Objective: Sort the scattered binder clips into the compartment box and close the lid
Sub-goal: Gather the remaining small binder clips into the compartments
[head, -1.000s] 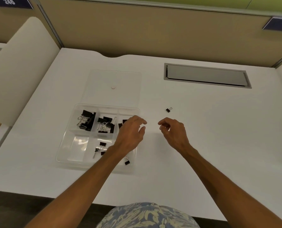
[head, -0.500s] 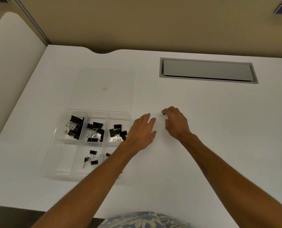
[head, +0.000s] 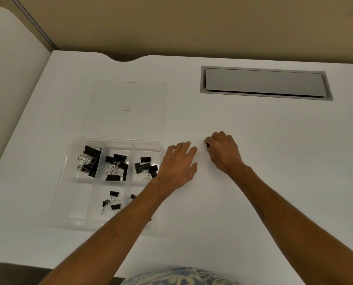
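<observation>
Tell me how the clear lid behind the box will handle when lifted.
The clear lid looks thin: probably light, somewhat flexible. It lies flat on the white table, so catching an edge may be fiddly.

We see the lid (head: pixel 130 95) behind the compartment box (head: pixel 72 202), with binder clips (head: pixel 116 167) in it. The hatch (head: pixel 264 82) lies farther right.

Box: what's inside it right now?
In the box, clips sit in the three far compartments and three small clips lie near-middle; near-left shows none. The left forearm covers most of near-right, where one clip shows.
</observation>
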